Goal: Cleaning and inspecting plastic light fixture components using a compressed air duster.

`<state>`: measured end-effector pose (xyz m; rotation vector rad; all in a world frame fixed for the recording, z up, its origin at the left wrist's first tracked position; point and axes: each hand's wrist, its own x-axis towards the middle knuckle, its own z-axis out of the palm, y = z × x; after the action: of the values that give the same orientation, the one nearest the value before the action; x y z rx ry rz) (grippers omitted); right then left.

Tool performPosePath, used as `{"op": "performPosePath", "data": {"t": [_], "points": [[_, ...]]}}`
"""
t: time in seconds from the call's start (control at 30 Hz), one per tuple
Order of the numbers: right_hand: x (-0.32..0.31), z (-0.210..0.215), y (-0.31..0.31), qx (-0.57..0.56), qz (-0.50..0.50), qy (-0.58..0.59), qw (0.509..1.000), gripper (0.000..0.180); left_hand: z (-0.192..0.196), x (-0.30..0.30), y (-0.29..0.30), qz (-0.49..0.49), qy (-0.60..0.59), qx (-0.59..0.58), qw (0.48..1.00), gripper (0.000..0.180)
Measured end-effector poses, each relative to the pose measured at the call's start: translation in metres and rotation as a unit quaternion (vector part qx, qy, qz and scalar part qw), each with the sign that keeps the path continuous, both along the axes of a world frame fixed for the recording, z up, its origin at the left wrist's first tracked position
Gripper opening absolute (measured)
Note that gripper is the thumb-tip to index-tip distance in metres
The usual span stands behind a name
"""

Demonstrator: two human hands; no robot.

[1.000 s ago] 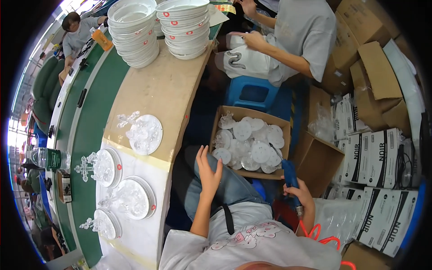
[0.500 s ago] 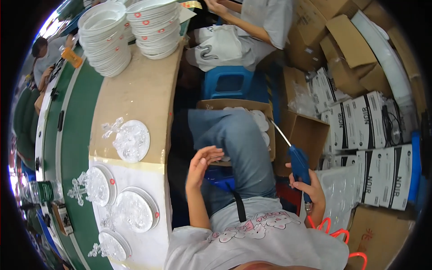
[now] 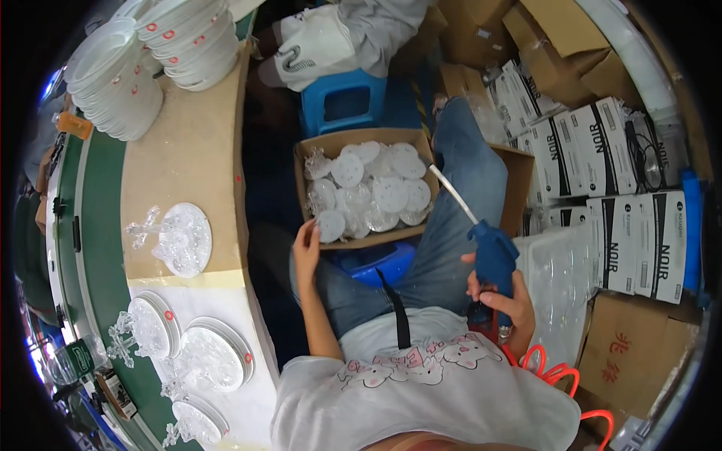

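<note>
My right hand (image 3: pixel 505 297) is closed round the handle of a blue air gun (image 3: pixel 492 255), its long thin nozzle aimed up and left over my thigh. A coiled orange-red hose (image 3: pixel 565 379) trails below that hand. At the near left corner of an open cardboard box (image 3: pixel 361 137), my left hand (image 3: pixel 306 248) has its fingers slightly bent and apart. Its fingertips are at the edge of a white round disc (image 3: pixel 329 225); firm contact cannot be made out. Several more white discs (image 3: pixel 389 194) with clear plastic around them fill the box.
On the table at left stand white discs with clear ornate pieces (image 3: pixel 184 240) and tall stacks of white round dishes (image 3: pixel 120 86). A blue stool (image 3: pixel 342 101) with a seated person is beyond the box. White cartons (image 3: pixel 620 240) line the right. A blue object (image 3: pixel 380 263) sits between my legs.
My left hand has moved forward to the box's near corner. My leg has swung right, uncovering the box. The air gun stays in my right hand, and the view has shifted.
</note>
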<state>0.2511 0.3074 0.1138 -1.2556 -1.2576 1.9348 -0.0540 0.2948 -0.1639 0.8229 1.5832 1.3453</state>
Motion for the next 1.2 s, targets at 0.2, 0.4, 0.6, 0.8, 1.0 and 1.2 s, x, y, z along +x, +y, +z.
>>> {"op": "performPosePath", "data": {"t": [0.2, 0.4, 0.6, 0.8, 1.0, 1.2], "points": [[0.021, -0.002, 0.002, -0.018, -0.044, -0.001, 0.999, 0.056, 0.037, 0.197, 0.036, -0.752, -0.311, 0.003, 0.581, 0.039], [0.111, -0.027, -0.027, -0.115, 0.117, -0.249, 0.955, 0.036, -0.04, 0.184, 0.123, -0.526, -0.265, -0.145, 0.795, 0.043], [0.157, -0.041, -0.037, -0.167, 0.194, -0.285, 0.924, 0.037, -0.039, 0.217, 0.069, -0.528, 0.266, 0.168, 0.789, 0.04], [0.139, -0.061, 0.016, -0.091, 0.245, -0.282, 0.923, 0.038, -0.045, 0.194, 0.062, -0.488, 0.386, 0.14, 0.77, 0.043], [0.124, -0.082, 0.066, -0.063, 0.366, -0.262, 0.891, 0.041, -0.064, 0.133, 0.052, -0.383, 0.283, -0.051, 0.878, 0.041], [0.057, -0.103, 0.092, -0.003, 0.463, -0.022, 0.886, 0.037, -0.029, 0.085, 0.024, -0.311, 0.398, -0.1, 0.858, 0.036]]}}
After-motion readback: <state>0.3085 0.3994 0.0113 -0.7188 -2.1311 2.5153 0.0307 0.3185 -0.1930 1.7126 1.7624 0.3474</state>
